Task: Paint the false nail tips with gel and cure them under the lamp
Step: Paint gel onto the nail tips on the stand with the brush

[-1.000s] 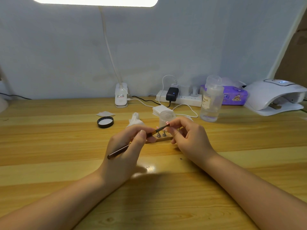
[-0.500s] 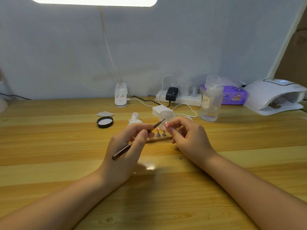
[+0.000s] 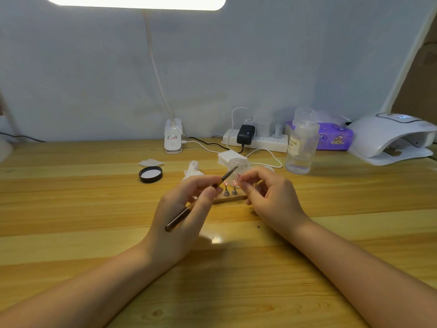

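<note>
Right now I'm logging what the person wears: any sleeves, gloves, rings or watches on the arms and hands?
None show. Both forearms are bare to the frame's edge, with no sleeves. The left hand and right hand wear no gloves, and no rings, watch or bracelet are visible.

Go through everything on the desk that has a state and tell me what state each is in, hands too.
left hand: grips the brush
brush: tilted, tip raised toward the nail tip
right hand: pinches a nail tip
nail tip: held up off the wooden stand
wooden stand: flat on desk, two tips upright
black lid: off, lying on desk
curing lamp: display lit
black charger: plugged in, light on
</note>
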